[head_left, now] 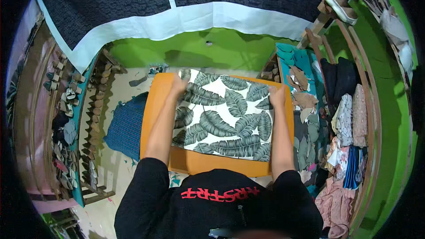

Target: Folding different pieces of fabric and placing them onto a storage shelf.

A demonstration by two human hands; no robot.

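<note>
A green wall (146, 53) closed off the far side of the workroom, and an orange worktop (188, 164) stood directly in front of the person. The leaf-print cloth (237, 126) lay flat on this worktop, its edges roughly in line with those of the surface, with an orange margin exposed on the left, right and near sides.

The left hand (178, 86) was at the far left corner of the cloth; it was blurred, so whether its fingers were open or closed could not be told. The right hand (277, 95) was at the far right corner, fingers at the edge; a grip could not be confirmed.

Good practice, as judged here, called for even tension between both corners, smoothing outward from the middle, and squaring the far edge before the near one. Unequal pull would likely have skewed the print or raised creases. Both forearms were best held clear of the side edges.
</note>
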